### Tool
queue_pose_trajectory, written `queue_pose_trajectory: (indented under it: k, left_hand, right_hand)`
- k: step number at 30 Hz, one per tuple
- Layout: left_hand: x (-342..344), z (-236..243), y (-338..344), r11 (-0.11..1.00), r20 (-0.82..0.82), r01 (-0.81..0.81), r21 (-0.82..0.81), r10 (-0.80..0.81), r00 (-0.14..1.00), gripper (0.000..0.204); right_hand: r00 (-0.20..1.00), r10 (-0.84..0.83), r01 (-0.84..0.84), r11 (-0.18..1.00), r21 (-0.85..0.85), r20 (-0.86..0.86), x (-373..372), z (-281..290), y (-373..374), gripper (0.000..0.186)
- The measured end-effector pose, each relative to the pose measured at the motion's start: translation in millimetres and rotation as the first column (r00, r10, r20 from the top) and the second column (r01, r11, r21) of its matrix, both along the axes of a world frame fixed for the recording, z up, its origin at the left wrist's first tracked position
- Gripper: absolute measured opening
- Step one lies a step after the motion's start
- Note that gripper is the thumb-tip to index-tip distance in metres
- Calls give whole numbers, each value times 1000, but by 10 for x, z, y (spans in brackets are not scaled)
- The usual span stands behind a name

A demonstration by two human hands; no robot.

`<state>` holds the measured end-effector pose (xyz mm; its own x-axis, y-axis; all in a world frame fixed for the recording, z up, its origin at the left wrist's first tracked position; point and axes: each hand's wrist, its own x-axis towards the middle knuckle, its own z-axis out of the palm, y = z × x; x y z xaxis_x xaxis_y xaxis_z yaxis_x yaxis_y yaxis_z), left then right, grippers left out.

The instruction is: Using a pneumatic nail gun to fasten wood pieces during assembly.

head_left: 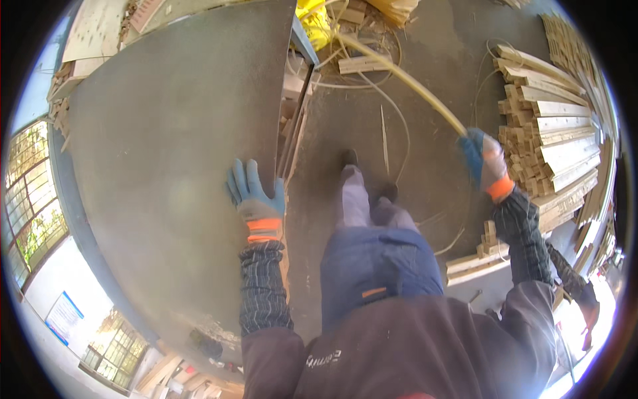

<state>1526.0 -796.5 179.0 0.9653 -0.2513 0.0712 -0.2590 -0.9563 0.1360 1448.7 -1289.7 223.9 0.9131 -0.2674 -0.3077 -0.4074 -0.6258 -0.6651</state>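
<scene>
**Gloved hands on a grey panel and a yellow strip**

Head view: the person stands on a dusty grey concrete floor [425,86], looking down past a dark jacket and blue trousers to two dark shoes.

The left hand [256,196], in a blue-and-grey work glove with an orange cuff, rests flat with its fingers spread on the right edge of a large flat grey board [166,146]. The hand is released, pressing on the surface rather than clasping it; the fingertips point to the far side. The board fills the left half of the scene and reaches from the near left to the far edge, where pale plywood sheets [100,30] lie just beyond it.

The right hand [486,165], in a matching glove, is clenched around the near end of a long thin yellowish strip [405,76]. The strip runs from the hand toward the far left, ending near a crumpled yellow bag [314,20] and loose offcuts at the far side.

To the right of that hand, a tall stack of pale wooden slats [558,139] lies in rows, close beside the wrist. Thin pale shavings [385,136] curl across the floor between the shoes and the strip. Narrow timber pieces [296,120] stand along the board's right edge, just far of the left hand.
</scene>
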Motion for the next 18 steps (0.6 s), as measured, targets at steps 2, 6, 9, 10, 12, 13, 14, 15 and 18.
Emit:
queue_pose_trajectory:
  k: [2, 6, 9, 10, 12, 13, 14, 15, 18]
  left_hand:
    - [91, 69, -135, 1000, 14, 16, -19, -16, 1000, 71]
    - [94, 25, -399, 973, 4, -33, -228, 35, 999, 62]
    - [296, -128, -951, 882, -9, 29, -470, -38, 999, 51]
    - [373, -224, -1173, 894, -20, 65, -444, -83, 996, 48]
    - [613, -316, -1460, 906, -32, 91, -413, -115, 993, 43]
    - [748, -280, -1476, 944, 63, 98, -316, -82, 995, 45]
    - [837, -286, -1377, 973, 164, 89, -213, -55, 985, 46]
    - [842, -252, -1226, 996, 300, -29, -89, 55, 952, 50]
    - [1309, 17, -1213, 991, 385, -122, 51, 93, 918, 62]
  right_hand:
    - [996, -94, 94, 995, -33, -3, 277, -199, -266, 20]
    - [998, 51, -56, 977, -205, -26, 635, -654, -627, 19]
    - [991, -92, 55, 944, -326, -99, 882, -1230, -853, 28]
    - [988, 25, 50, 880, -473, 151, 1150, -1207, -724, 37]
    - [884, 214, 91, 793, -603, 415, 1492, -1185, -535, 59]
    - [869, 216, 45, 860, -508, 444, 1607, -1318, -465, 60]
    - [852, 218, -8, 915, -404, 477, 1735, -1502, -351, 60]
    - [891, 206, -109, 962, -249, 404, 1854, -1632, -163, 62]
    - [975, 220, -220, 972, 86, 16, 2122, -2840, 22, 51]
